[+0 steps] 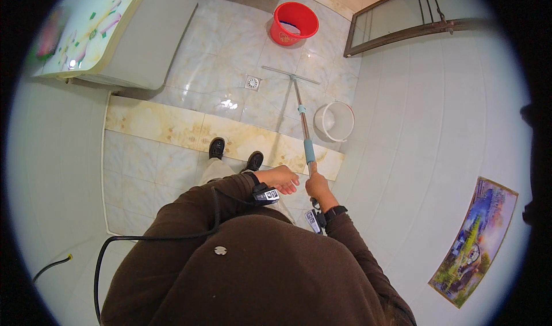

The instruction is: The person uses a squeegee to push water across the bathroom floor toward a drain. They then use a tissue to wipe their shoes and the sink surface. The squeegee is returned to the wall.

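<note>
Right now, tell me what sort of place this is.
Probably an indoor washroom or wet utility area: a tiled floor with a drain set in it, a red bucket standing there, and a long-handled squeegee in the right hand.

Squeegee (309,152): in right hand (318,187)
Near bucket (334,122): ahead, slightly right
Far bucket (282,34): farther ahead, slightly left
Drain (252,83): ahead, left

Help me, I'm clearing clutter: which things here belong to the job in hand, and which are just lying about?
Belongs to the job:
squeegee, held in the right hand
tiled floor beneath it

Just standing by, it seems, though either might serve:
red bucket, beyond the squeegee
white bucket, right of the squeegee
</note>
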### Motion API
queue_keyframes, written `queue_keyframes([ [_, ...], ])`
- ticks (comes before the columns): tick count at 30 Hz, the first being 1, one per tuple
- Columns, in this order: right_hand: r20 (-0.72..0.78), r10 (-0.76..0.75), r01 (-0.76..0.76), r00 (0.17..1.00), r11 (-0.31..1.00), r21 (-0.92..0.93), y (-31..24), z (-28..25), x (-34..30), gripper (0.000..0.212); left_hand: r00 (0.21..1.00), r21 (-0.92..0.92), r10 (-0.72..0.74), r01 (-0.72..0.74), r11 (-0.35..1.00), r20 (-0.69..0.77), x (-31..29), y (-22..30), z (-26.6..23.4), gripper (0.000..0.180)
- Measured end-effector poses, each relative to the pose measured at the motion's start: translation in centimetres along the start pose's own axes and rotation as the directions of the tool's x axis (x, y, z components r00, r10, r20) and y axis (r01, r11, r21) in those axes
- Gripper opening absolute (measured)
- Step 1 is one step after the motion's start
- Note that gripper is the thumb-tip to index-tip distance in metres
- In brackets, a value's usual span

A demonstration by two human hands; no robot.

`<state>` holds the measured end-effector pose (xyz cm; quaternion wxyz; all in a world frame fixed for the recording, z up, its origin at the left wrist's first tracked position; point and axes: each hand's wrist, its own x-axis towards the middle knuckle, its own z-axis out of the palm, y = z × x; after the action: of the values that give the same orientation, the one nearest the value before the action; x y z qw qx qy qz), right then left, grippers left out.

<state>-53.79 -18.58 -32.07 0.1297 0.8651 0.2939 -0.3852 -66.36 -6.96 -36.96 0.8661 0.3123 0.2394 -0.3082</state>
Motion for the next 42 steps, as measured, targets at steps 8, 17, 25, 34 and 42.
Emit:
queue_keyframes([
  [8, 0.059, -0.030, 0.033, 0.998, 0.999, -0.039, -1.2, 0.7, -6.4, 0.073, 0.999, -0.014, 0.031, -0.031, 0.999, 0.008, -1.6, 1.7, -1.0, 0.030],
  [17, -0.045, -0.038, 0.045, 0.998, 0.984, 0.170, -4.6, -0.5, -2.9, 0.067, 0.999, -0.021, 0.032, -0.032, 0.999, 0.006, -2.5, 1.4, -1.6, 0.031],
  [25, -0.010, -0.097, 0.095, 0.995, 0.990, -0.108, -2.2, 0.8, -3.1, 0.073, 0.998, -0.059, 0.052, -0.055, 0.997, -0.047, -4.2, 1.4, -3.4, 0.030],
  [34, 0.025, -0.155, 0.157, 0.988, 0.969, -0.191, 3.5, -1.6, -8.4, 0.070, 0.997, -0.042, 0.054, -0.056, 0.998, -0.060, -4.5, 2.3, -2.7, 0.027],
  [42, -0.036, -0.262, 0.214, 0.964, 0.856, -0.471, 3.1, -4.6, -3.4, 0.073, 0.990, -0.038, 0.060, -0.065, 0.997, -0.130, -5.1, 1.9, -2.7, 0.026],
])
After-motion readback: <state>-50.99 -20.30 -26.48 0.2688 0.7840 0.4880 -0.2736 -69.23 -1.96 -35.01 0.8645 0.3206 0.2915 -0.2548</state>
